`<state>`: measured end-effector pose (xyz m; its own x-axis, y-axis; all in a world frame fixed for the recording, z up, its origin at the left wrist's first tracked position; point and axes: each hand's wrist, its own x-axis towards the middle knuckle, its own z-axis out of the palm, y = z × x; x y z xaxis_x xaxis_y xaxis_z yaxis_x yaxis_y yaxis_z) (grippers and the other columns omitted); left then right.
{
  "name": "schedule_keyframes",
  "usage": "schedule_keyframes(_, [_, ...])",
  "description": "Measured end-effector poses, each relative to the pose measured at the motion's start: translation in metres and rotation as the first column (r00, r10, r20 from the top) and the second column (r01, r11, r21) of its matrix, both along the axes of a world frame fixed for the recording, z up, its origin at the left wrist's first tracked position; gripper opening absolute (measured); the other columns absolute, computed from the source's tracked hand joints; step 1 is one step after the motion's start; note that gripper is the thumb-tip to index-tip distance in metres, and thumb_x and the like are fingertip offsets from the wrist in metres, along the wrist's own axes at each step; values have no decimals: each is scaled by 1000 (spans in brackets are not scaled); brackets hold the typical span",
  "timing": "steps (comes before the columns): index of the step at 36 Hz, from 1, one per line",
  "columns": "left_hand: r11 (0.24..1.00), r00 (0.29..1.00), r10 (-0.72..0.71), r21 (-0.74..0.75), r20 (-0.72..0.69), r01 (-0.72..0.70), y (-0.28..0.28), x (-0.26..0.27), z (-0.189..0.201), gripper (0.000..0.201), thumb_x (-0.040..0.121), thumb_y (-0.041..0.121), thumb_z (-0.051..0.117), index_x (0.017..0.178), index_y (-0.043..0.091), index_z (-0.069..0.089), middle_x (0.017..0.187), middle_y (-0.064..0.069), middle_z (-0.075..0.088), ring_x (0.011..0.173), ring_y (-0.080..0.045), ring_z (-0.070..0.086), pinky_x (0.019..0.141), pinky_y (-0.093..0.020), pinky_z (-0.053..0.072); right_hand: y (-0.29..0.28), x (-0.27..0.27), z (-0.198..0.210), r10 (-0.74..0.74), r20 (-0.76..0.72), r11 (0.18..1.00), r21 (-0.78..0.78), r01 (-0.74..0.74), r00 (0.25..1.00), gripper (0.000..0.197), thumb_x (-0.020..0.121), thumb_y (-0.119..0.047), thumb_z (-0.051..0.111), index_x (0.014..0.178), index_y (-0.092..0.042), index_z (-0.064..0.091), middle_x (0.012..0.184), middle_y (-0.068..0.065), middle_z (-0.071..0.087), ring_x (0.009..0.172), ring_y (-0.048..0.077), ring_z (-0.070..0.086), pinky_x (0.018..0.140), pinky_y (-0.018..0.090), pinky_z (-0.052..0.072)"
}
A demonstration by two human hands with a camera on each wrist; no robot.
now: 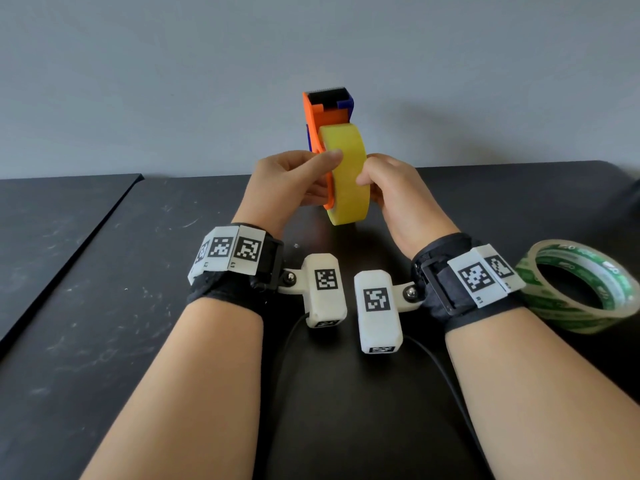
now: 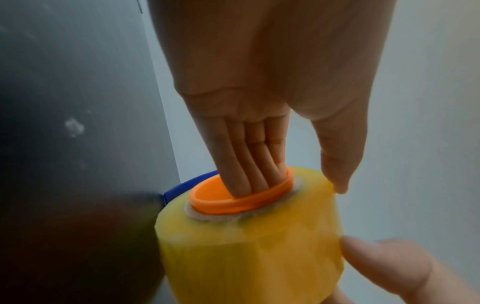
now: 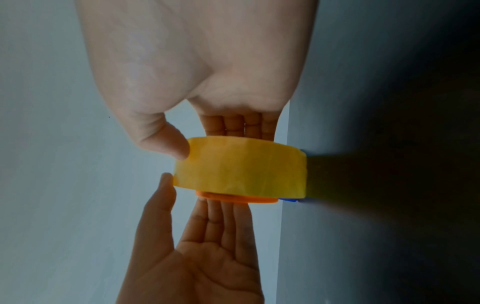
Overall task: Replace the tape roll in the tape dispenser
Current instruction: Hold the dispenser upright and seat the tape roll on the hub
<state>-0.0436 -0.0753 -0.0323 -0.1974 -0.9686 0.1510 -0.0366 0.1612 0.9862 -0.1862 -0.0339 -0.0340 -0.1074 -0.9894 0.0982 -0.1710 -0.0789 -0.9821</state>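
An orange tape dispenser [image 1: 325, 116] with a black cutter on top is held upright above the table. A yellow tape roll [image 1: 346, 174] sits on its orange hub [image 2: 233, 203]. My left hand [image 1: 322, 171] holds the dispenser from the left. Its fingers [image 2: 244, 164] reach into the hub ring and its thumb touches the roll's edge. My right hand [image 1: 372, 183] pinches the roll [image 3: 241, 166] from the right, thumb [image 3: 176, 148] on the rim and fingers on the far face. The hub's inside is hidden.
A second roll of clear tape with green print [image 1: 581, 289] lies flat on the black table [image 1: 138, 306] beside my right wrist. A grey wall stands close behind. Black cables [image 1: 287, 341] run under my forearms. A separate dark panel [image 1: 52, 220] lies at left.
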Motion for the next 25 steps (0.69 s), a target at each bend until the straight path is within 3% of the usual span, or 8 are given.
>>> schedule_keyframes(4, [999, 999, -47, 26, 2, 47, 0, 3, 0, 23, 82, 33, 71, 85, 10, 70, 83, -14, 69, 72, -22, 66, 69, -28, 55, 2, 2, 2, -1, -5, 1000, 22, 1, 1000, 19, 66, -34, 50, 48, -34, 58, 86, -2, 58, 101, 26, 56, 104, 52, 42])
schedule_keyframes(9, [998, 998, -57, 6, 4, 57, 2, 2, 1, 36, 85, 27, 70, 97, -6, 68, 86, -19, 68, 71, -23, 66, 66, -25, 56, 2, 3, 3, -42, 35, 998, 45, 41, 998, 15, 68, -40, 50, 71, -30, 60, 106, 3, 62, 115, 28, 58, 107, 51, 42])
schedule_keyframes(15, [1000, 1000, -30, -1, 6, 30, 3, -1, 2, 24, 84, 27, 71, 86, 3, 71, 81, -17, 68, 66, -22, 67, 61, -23, 55, 1, 2, 3, -40, 62, 998, 52, 37, 997, 22, 59, -41, 56, 72, -25, 61, 105, 8, 61, 116, 35, 57, 105, 54, 42])
schedule_keyframes(17, [1000, 1000, -17, -6, 12, 17, 3, -1, 2, 23, 83, 28, 72, 84, 5, 71, 79, -16, 69, 65, -21, 67, 61, -24, 55, 0, 1, 2, -35, 57, 999, 44, 33, 998, 23, 52, -43, 57, 67, -26, 58, 97, 8, 58, 107, 37, 56, 100, 52, 43])
schedule_keyframes(20, [1000, 1000, 13, -7, 3, -13, 3, -2, 2, 23, 82, 28, 72, 83, 5, 72, 74, -13, 70, 61, -21, 68, 62, -28, 57, 2, 3, 2, -7, 33, 1000, 10, 7, 999, 11, 59, -34, 53, 49, -30, 50, 79, 2, 48, 87, 26, 45, 83, 44, 35])
schedule_keyframes(25, [998, 998, 58, -9, -16, -58, 2, -2, 2, 27, 81, 30, 73, 79, 3, 72, 71, -16, 70, 59, -24, 68, 63, -33, 59, 2, 2, 2, 10, 2, 1000, -9, -10, 1000, 9, 61, -26, 52, 59, -22, 44, 81, 7, 48, 86, 26, 47, 83, 43, 35])
